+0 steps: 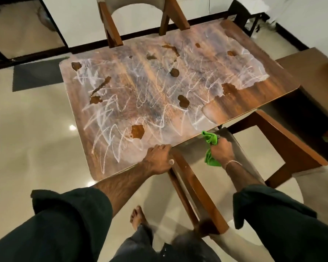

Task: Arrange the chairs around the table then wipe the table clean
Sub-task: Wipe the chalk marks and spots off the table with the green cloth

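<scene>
Chair sits at the tabletop's near long edge, seat tucked under, back toward me. My left hand is closed on its arm; my right hand clutches a green cloth over it.

A home dining room: a wooden tabletop with rounded corners stands in the middle, with cushioned wooden chairs drawn up to it, one at the far side and one at the near side. The floor is glossy cream tile reflecting ceiling lights, a dark grey mat lies beyond the tabletop, and white walls meet a black skirting
</scene>
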